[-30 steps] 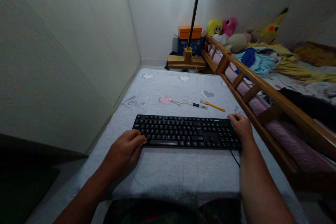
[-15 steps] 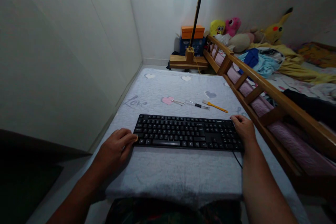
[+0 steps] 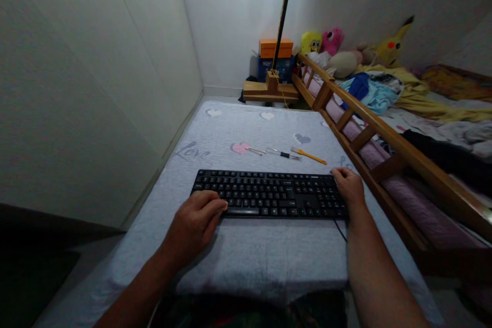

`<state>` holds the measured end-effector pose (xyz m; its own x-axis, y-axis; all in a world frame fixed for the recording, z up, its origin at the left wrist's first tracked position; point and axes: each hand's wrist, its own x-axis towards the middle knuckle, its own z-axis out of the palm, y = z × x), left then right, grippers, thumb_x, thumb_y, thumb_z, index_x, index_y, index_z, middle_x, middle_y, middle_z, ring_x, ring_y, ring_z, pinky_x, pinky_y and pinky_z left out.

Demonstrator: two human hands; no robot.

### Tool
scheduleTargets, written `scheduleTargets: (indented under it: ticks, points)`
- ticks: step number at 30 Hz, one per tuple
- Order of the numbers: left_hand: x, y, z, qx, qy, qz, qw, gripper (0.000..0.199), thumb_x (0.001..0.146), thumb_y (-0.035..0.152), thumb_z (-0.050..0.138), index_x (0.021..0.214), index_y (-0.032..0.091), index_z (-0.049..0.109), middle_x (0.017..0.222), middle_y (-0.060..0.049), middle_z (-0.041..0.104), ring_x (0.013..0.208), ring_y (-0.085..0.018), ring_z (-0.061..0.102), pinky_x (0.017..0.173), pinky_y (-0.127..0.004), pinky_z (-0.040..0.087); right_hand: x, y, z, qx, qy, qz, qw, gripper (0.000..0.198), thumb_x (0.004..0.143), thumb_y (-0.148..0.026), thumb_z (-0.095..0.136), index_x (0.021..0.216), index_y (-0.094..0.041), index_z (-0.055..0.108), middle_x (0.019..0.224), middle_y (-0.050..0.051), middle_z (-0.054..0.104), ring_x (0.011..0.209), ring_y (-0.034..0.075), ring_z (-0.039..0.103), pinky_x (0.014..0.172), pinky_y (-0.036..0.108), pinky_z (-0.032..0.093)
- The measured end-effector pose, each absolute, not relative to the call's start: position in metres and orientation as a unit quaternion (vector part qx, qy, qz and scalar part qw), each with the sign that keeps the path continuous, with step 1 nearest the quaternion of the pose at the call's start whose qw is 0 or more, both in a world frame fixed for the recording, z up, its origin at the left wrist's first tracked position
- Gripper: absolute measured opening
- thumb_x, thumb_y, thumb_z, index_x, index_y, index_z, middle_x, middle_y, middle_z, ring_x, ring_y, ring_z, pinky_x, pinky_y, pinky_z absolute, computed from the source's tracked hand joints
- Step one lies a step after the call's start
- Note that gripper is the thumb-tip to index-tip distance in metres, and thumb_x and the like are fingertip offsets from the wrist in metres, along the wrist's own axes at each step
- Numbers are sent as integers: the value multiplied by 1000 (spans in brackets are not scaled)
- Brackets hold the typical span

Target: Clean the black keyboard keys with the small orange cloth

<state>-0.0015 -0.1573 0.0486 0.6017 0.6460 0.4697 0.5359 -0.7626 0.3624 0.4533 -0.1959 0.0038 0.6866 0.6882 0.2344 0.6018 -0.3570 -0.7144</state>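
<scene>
A black computer keyboard (image 3: 265, 197) lies flat on a table covered with a pale blue-grey cloth (image 3: 269, 251). My right hand (image 3: 348, 187) grips its right end. Over the lower left keys is my left hand (image 3: 200, 218), closed, thumb and fingers pressed together near the space bar; whether something small is between them is hidden. Behind the keyboard lie a yellow-handled brush (image 3: 312, 156), a wire tool with a black grip (image 3: 284, 154) and thin light-coloured sticks (image 3: 254, 150). The keyboard's cord (image 3: 340, 229) runs out below my right wrist.
A wooden bed rail (image 3: 369, 128) runs along the table's right side, with bedding and plush toys beyond it. White cabinet doors (image 3: 96, 87) stand to the left. A lamp stand on a wooden base (image 3: 271, 91) and an orange box (image 3: 275, 48) are at the back.
My left hand has moved right, from the keyboard's left edge onto its lower left keys. My right hand stays at the right end. The whole view has shifted slightly.
</scene>
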Motion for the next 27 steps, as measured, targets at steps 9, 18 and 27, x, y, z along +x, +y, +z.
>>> scheduleTargets:
  ticks: [9,18,27]
  points:
    - [108,-163,67,948,205,207,129,16,92,14,51,92,19,66,96,-7,64,89,-20,55,81,-35,47,450,-200,7,-803,-420,76,416,34,72,-51,54,69,-19,66,74,6,70,76,23,61,75,34,46]
    - [107,-151,58,967,209,105,97,19,89,8,50,82,19,63,88,-6,62,82,-20,54,73,-34,44,452,-243,13,-787,-449,88,414,30,81,-45,54,75,-19,67,77,5,69,75,22,61,73,33,46]
    - [96,-149,64,957,208,140,145,24,92,11,46,85,20,67,86,-6,61,80,-18,54,71,-31,45,458,-275,10,-780,-454,54,427,25,85,-38,52,80,-18,67,86,8,67,84,24,63,81,36,47]
